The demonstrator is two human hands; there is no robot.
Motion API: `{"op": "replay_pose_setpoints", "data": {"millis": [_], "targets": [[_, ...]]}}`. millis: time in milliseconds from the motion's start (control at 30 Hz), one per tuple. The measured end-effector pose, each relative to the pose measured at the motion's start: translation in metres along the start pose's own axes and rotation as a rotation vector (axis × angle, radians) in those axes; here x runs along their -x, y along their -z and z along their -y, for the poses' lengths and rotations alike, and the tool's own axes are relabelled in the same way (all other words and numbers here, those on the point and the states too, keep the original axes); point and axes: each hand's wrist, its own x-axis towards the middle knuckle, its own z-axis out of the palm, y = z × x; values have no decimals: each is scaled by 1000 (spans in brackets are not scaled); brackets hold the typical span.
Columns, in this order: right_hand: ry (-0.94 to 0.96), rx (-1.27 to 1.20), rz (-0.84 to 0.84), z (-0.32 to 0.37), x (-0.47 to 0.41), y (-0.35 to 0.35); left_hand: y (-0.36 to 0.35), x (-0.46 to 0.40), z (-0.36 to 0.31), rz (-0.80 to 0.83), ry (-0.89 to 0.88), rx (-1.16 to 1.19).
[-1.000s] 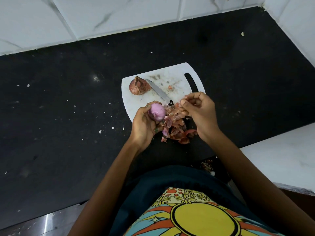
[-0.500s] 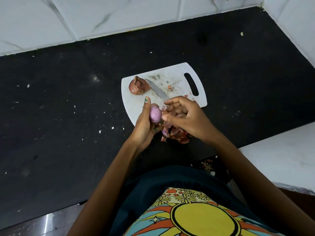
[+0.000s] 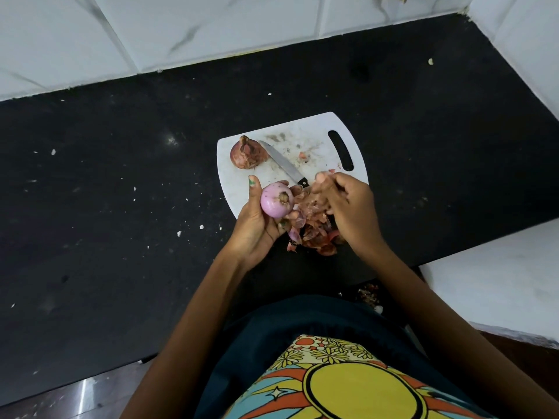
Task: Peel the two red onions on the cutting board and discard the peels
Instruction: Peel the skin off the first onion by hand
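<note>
The black counter (image 3: 121,182) runs wide and bare to the left of the white cutting board (image 3: 239,182), with only pale crumbs scattered over it; behind, it ends at the white tiled wall (image 3: 211,28), and at the far right corner a second tiled wall closes it in. To the right of the board a strip of dark counter stays open before a lower white surface (image 3: 499,285) begins along the near right edge. The board lies near the counter's front edge, its handle slot toward the far right.

The left hand (image 3: 257,222) curls its fingers and thumb round a peeled onion (image 3: 276,199), held just above the board's near left edge; the onion is smooth and pale purple, its brown root end facing up. The right hand (image 3: 348,204) has its fingers bent down, pinching papery skin over the pile of peels (image 3: 311,228), which lies at the board's near edge and spills onto the counter. The unpeeled onion (image 3: 248,152), brown-red and dry-skinned, sits at the board's far left corner. A knife (image 3: 281,163) lies diagonally beside it, blade tip close to that onion, black handle end toward the hands.
</note>
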Motion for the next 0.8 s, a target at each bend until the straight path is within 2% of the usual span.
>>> {"op": "replay_pose_setpoints", "data": {"millis": [100,200,267,333,400,500,633,800], "targets": [[97,220,45,-10,0,7,3,-3,1,-23,13,24],[116,426,213,-19,0,11,1,-2,2,-26,31,13],[144,550,266,-22,1,11,0,-2,3,-46,32,6],[195,486,189,-14,3,11,1,-3,4,-85,27,-1],[235,300,109,-4,5,11,0,-3,4,-124,24,1],[286,141,128,9,8,8,-1,-6,6,-191,21,-6],[352,101,216,9,12,-5,-2,-7,8,-212,13,-48],[444,77,117,2,11,-17,1,-9,11,-176,32,-26]]}}
